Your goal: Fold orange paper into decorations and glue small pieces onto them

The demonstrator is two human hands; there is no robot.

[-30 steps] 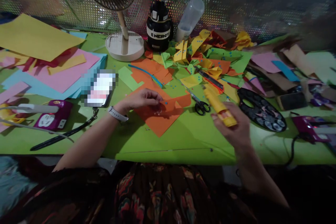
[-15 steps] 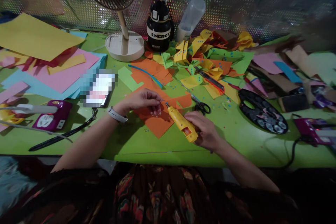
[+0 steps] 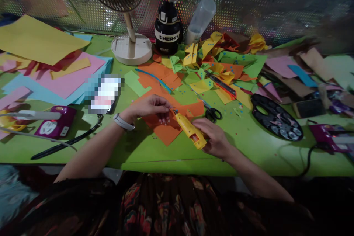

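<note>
My right hand (image 3: 214,138) grips a yellow glue gun (image 3: 190,131), its narrow metal tip pointing up and left. That tip meets the fingertips of my left hand (image 3: 156,108), which are pinched together on what looks like a small orange paper piece; most of it is hidden by the fingers. Beneath both hands lie overlapping sheets of orange paper (image 3: 166,136) on the green table. Black-handled scissors (image 3: 213,114) rest just beyond my right hand. A curved blue strip (image 3: 153,76) lies farther back on more orange paper.
A phone (image 3: 106,94) with a wrist strap and a purple power socket box (image 3: 55,121) are at the left. Behind stand a fan base (image 3: 131,57), a black bottle (image 3: 167,35) and paper scraps with a box cutter (image 3: 221,84). At the right lies a black palette (image 3: 276,118).
The glue gun has shifted slightly left, bringing its tip to my left fingertips. My left hand has barely moved. An orange paper flap near the scissors has moved slightly right.
</note>
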